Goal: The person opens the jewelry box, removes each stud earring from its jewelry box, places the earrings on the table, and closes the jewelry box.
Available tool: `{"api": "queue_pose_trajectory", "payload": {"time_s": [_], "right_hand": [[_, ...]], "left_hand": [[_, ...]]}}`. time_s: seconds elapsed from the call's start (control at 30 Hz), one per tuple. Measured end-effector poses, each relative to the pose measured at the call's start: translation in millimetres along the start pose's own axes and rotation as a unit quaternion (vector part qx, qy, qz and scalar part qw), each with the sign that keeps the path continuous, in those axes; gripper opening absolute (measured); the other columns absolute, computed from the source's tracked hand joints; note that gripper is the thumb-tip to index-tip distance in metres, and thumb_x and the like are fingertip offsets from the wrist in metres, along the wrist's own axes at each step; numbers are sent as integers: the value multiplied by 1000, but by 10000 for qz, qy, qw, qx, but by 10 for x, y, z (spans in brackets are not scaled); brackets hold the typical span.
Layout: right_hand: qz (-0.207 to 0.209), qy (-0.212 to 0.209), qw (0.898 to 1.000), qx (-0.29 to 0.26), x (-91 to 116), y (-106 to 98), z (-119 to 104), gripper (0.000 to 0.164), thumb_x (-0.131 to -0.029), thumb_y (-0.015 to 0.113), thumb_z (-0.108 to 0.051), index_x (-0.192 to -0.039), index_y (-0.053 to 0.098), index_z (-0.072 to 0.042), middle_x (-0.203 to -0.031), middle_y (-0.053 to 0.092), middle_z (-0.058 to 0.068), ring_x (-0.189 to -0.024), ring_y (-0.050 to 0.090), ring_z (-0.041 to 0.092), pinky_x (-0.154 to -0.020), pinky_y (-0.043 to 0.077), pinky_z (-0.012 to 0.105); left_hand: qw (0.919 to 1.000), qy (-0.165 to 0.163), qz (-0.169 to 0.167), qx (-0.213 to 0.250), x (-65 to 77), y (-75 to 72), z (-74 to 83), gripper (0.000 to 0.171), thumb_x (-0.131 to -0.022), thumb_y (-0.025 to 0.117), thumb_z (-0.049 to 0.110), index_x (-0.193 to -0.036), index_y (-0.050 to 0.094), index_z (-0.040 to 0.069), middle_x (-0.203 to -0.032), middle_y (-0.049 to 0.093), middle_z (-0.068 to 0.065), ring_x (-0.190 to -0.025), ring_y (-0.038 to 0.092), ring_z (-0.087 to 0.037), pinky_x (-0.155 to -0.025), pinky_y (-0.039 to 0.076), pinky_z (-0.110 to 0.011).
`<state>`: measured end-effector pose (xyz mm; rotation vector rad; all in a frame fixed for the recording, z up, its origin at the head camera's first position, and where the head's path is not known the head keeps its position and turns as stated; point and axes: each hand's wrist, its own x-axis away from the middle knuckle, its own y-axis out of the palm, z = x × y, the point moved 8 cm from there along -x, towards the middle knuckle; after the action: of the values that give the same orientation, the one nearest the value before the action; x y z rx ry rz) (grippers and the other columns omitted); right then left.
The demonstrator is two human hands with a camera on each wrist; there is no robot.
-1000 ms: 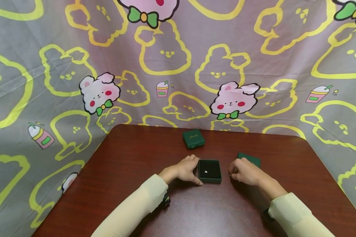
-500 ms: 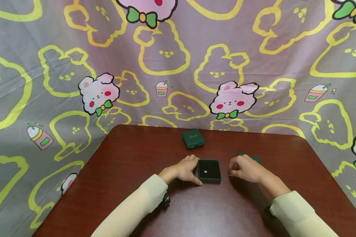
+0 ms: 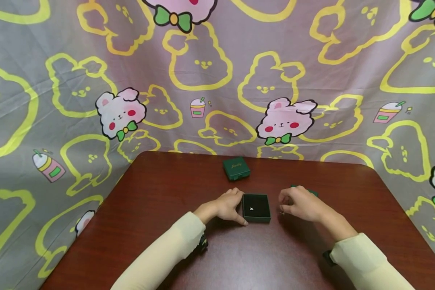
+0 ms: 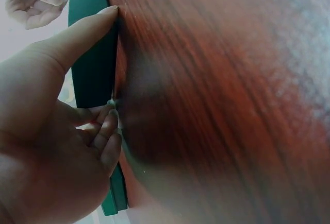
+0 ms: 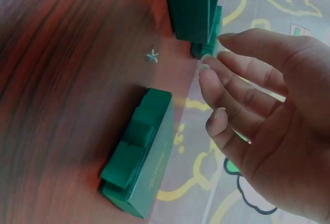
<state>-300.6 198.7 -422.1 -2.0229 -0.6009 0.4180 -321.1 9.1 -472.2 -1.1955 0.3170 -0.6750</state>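
Note:
My left hand (image 3: 222,207) holds the left side of an open green jewelry box (image 4: 93,54), thumb at its front corner and fingers at its back. Black lining (image 3: 259,205) fills this box, and a small silver star-shaped earring (image 3: 251,209) lies on it. To the box's right, another small silver star-shaped piece (image 5: 152,55) appears to lie on the table, just below the fingertips of my right hand (image 3: 301,204). In the right wrist view those fingers are loosely bent and apart, pinching nothing visible.
A closed green box (image 3: 236,168) with gold lettering stands farther back on the brown table (image 3: 174,181). Another closed green box (image 5: 147,154) sits behind my right hand, mostly hidden in the head view. A cartoon-printed cloth (image 3: 217,80) hangs around the table.
My right hand has risen slightly and its fingertips have come away from the small star-shaped piece, which shows more clearly now. My left hand and the open box stay where they were.

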Motion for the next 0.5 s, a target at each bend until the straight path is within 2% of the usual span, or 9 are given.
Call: {"api": "queue_pose_trajectory", "payload": {"time_s": [0.27,0.5], "right_hand": [[69,-89,9999,-14,-19,-15,-118,10,-90,75,-9,-100,71,-8,-84,68,-9,-76,60,6,-67,52,28],[49,-211,9997,-131,-59,7,-198,10,-91,75,-7,-99,71,-8,-81,66,-9,-72,60,6,-63,51,26]], "left_hand": [[10000,-30,-41,-7,7,15,-10,83,-73,90,51,-134,54,8,-124,53,-3,-113,48,-19,-102,41,-30],[10000,-16,-28,-23,2,4,-3,85,-73,90,51,-135,53,8,-124,53,-3,-113,48,-19,-102,41,-30]]}}
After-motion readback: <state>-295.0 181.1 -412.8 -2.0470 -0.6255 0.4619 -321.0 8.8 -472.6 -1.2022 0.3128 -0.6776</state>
